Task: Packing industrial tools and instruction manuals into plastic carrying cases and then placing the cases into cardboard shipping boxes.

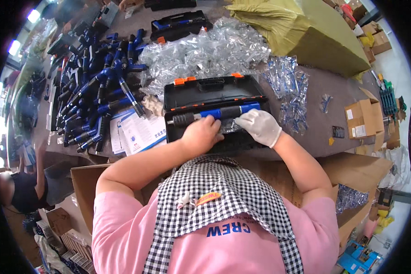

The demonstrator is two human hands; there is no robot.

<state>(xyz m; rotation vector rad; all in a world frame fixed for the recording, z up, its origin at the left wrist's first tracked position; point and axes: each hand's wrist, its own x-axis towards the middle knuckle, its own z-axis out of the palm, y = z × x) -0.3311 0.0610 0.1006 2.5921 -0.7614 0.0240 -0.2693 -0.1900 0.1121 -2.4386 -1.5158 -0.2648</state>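
Head view, looking down at the bench (324, 132). Black plastic case (214, 98) lies open in front of the person, lid up with orange latches along its top edge.

A blue-and-black tool (214, 114) lies lengthwise in the case, black nose to the left, blue end to the right.

Left hand (201, 134), bare: rests on the case tray just below the tool, fingers curled down and touching the tool's underside near the middle. Can't tell if it's a real grip or just pressing.

Right hand (260, 127), white glove: sits on the right part of the tray, fingers spread over a small clear bag (230, 127) beside the tool's blue end. Pressing or pinching it, can't tell which; not a closed fist.

Around it:
- Left of the case: printed leaflets (139, 132), partly under a big pile of the same blue tools (98, 86).
- Behind the case: heap of clear plastic bags (205, 50), more of them to the right (290, 93).
- Far back: a second black case (180, 23), open, with a tool inside.
- Back right: olive-green sack (306, 32).
- Right edge: small cardboard box (363, 118); larger cartons below the bench edge.
- Far left, lower: another person (25, 192) in a dark top, well apart from the case.
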